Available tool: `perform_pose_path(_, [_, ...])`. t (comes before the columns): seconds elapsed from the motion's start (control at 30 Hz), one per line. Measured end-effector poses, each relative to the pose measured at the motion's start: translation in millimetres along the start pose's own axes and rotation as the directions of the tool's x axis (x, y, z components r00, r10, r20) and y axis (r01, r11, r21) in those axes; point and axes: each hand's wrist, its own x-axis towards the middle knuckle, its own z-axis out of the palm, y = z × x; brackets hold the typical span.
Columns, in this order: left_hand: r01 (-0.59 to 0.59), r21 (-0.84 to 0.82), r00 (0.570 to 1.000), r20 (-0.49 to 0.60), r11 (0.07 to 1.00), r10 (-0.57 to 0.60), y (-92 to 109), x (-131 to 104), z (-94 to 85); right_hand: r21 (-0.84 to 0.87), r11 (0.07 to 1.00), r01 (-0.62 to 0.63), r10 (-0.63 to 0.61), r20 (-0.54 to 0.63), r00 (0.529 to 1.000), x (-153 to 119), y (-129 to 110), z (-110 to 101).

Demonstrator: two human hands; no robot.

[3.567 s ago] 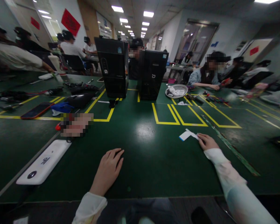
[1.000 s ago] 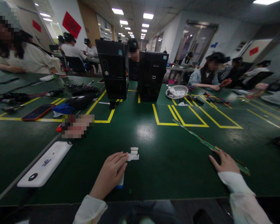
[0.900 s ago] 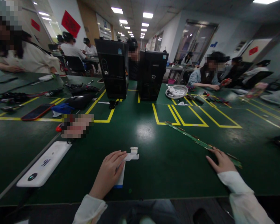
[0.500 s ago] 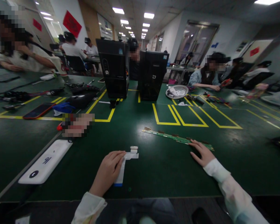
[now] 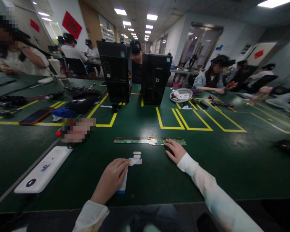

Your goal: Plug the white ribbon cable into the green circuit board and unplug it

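Observation:
My left hand (image 5: 112, 177) rests on a white flat ribbon cable (image 5: 122, 185), fingers pressed together over its upper bend. The cable has a blue-edged lower end and a short side arm with a small connector (image 5: 137, 154) beyond my fingertips. Part of the cable is hidden under the hand. A long, narrow green circuit board (image 5: 130, 141) with several brownish tabs along its far edge lies crosswise just beyond the cable. On the board's right part lie the fingertips of my right hand (image 5: 175, 150), its fingers stretched and the thumb apart.
At left lies a white power bank (image 5: 43, 169) with a pixelated item (image 5: 78, 130) beyond it. Two black computer towers (image 5: 114, 71) stand at the back. A white basket (image 5: 181, 95), a phone (image 5: 36, 116) and tangled cables are farther off. Several people sit around.
The circuit board has slid left and swung from a slant to nearly straight across, with my right hand moving left along with it. My left hand stays on the ribbon cable.

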Motion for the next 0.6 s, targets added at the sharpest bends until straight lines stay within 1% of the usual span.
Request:
perform_pose_path(0.13, [0.001,0.007,1.000,-0.007,1.000,-0.001,1,0,-0.6,0.002,1.000,-0.008,0.008,0.014,1.000,21,-28,12])
perform_pose_path(0.27, [-0.012,0.024,1.000,0.008,1.000,0.012,3,0,-1.9,0.002,1.000,0.008,-0.008,0.058,0.998,34,-53,19])
perform_pose_path(0.47, [-0.047,0.035,0.999,0.020,0.998,0.046,4,1,-2.0,0.009,1.000,-0.025,0.025,0.090,0.996,41,-86,23])
perform_pose_path(0.6, [-0.069,0.040,0.998,0.010,0.997,0.068,6,0,-3.9,0.006,1.000,-0.026,0.025,0.103,0.994,41,-96,26])
